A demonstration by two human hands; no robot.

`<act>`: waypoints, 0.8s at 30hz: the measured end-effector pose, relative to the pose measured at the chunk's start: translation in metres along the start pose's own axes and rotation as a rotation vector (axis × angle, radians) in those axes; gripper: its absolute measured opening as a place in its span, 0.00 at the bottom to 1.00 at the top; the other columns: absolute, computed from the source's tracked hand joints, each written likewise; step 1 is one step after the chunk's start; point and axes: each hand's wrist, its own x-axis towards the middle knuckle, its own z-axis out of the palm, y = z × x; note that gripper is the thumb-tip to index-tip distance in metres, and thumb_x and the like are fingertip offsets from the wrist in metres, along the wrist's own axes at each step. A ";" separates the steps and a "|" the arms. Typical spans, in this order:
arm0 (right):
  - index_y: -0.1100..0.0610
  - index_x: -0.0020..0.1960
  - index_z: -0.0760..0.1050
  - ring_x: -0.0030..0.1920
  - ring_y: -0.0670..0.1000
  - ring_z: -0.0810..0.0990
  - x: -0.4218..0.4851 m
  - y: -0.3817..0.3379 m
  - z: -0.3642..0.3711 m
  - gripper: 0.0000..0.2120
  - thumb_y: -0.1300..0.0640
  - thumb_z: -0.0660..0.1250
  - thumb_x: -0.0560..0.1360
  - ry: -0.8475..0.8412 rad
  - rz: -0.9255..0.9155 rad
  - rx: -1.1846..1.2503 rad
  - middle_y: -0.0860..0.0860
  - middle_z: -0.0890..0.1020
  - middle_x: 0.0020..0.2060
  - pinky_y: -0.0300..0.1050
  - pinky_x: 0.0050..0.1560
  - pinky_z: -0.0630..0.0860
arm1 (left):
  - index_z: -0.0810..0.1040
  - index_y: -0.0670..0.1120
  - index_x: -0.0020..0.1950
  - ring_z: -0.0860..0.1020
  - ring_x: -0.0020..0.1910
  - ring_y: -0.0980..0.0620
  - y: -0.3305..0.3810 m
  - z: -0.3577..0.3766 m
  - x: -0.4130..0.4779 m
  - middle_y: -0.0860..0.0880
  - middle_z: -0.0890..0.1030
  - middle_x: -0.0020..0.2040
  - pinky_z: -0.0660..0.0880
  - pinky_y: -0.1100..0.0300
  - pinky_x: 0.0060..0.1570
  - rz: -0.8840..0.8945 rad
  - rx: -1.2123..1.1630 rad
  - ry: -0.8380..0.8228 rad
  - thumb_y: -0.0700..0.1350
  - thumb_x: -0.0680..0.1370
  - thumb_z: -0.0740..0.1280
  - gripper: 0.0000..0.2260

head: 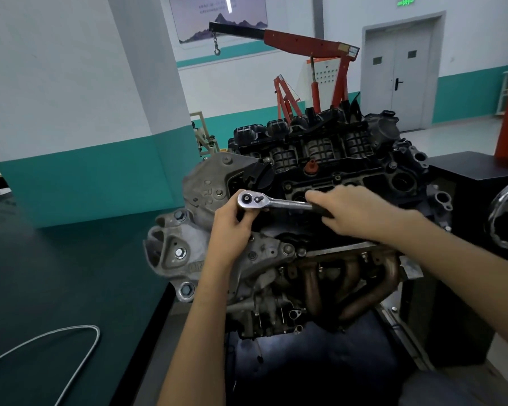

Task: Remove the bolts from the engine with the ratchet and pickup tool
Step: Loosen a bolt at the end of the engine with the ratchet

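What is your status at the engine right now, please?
Left hand holds ratchet head, right hand grips handle. Ratchet set on engine top. Pickup tool idle on table. Nothing in the way.

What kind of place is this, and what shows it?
Probably a car repair or training workshop. An engine stands out of any car, a red engine hoist with a hook is behind it, and the left hand and right hand hold a ratchet on the engine.

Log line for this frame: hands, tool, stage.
stage: ratchet on engine top | left hand: holds its head | right hand: grips its handle | silver flexible cable: on bench, untouched
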 end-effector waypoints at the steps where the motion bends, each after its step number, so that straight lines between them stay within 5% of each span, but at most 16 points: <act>1: 0.51 0.59 0.65 0.43 0.58 0.80 0.004 0.002 -0.004 0.14 0.55 0.63 0.75 0.022 -0.012 -0.025 0.53 0.79 0.43 0.45 0.37 0.68 | 0.79 0.49 0.48 0.78 0.45 0.61 0.000 0.002 0.000 0.56 0.82 0.43 0.72 0.68 0.48 -0.016 0.003 0.037 0.39 0.80 0.65 0.06; 5: 0.49 0.53 0.64 0.41 0.59 0.79 -0.016 -0.033 0.022 0.12 0.55 0.64 0.73 0.087 0.099 0.175 0.50 0.73 0.35 0.44 0.36 0.67 | 0.77 0.51 0.48 0.76 0.40 0.66 -0.002 0.006 0.000 0.60 0.79 0.40 0.70 0.72 0.42 -0.055 0.056 0.163 0.35 0.78 0.64 0.10; 8: 0.51 0.47 0.64 0.35 0.56 0.78 -0.038 -0.081 0.056 0.10 0.59 0.65 0.71 0.038 0.224 0.708 0.49 0.73 0.32 0.50 0.33 0.74 | 0.76 0.46 0.45 0.78 0.40 0.53 -0.005 0.007 0.000 0.53 0.80 0.38 0.75 0.57 0.44 -0.034 0.059 0.113 0.31 0.74 0.61 0.11; 10: 0.53 0.52 0.67 0.35 0.56 0.78 -0.040 -0.114 0.074 0.11 0.60 0.65 0.71 0.103 0.298 0.868 0.49 0.74 0.31 0.50 0.35 0.75 | 0.75 0.50 0.42 0.79 0.41 0.48 -0.003 0.007 -0.001 0.52 0.81 0.38 0.76 0.51 0.46 -0.040 0.037 0.107 0.31 0.72 0.60 0.13; 14: 0.54 0.56 0.66 0.35 0.54 0.78 -0.033 -0.135 0.084 0.15 0.62 0.63 0.71 0.141 0.321 0.946 0.51 0.75 0.33 0.47 0.36 0.76 | 0.76 0.49 0.43 0.81 0.45 0.54 -0.002 0.005 -0.001 0.52 0.83 0.41 0.77 0.59 0.49 -0.019 -0.009 0.080 0.34 0.76 0.64 0.10; 19: 0.52 0.53 0.69 0.34 0.53 0.77 -0.032 -0.064 0.056 0.13 0.60 0.65 0.71 0.023 0.181 0.665 0.49 0.74 0.34 0.46 0.36 0.75 | 0.80 0.47 0.51 0.79 0.55 0.58 0.001 -0.004 0.001 0.55 0.83 0.51 0.74 0.64 0.55 0.028 -0.019 -0.066 0.32 0.78 0.62 0.12; 24: 0.50 0.60 0.66 0.41 0.56 0.79 -0.002 -0.003 0.003 0.15 0.55 0.63 0.75 0.026 0.014 0.029 0.47 0.70 0.36 0.44 0.37 0.67 | 0.80 0.48 0.50 0.78 0.44 0.60 -0.001 0.001 0.001 0.58 0.82 0.43 0.73 0.66 0.46 -0.017 0.049 0.050 0.39 0.80 0.65 0.06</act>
